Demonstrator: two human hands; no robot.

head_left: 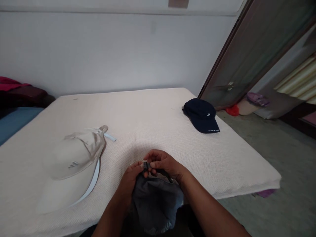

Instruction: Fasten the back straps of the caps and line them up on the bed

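Note:
A grey cap point(154, 204) lies at the near edge of the mattress, between my forearms. My left hand point(130, 179) and my right hand point(163, 163) meet above it and pinch the small buckle point(146, 165) of its back strap. The fingers of both hands are closed on the strap and buckle. A beige cap point(74, 158) with a white-edged brim lies to the left. Its pale strap point(108, 135) trails out to the right. A navy cap point(201, 115) with a small white logo sits at the far right.
The caps rest on a cream mattress point(153, 121) on the floor, against a white wall. A grey floor lies to the right, with a leaning glass door point(256, 49), a pillow and a red object. Blue and red bedding is at the far left.

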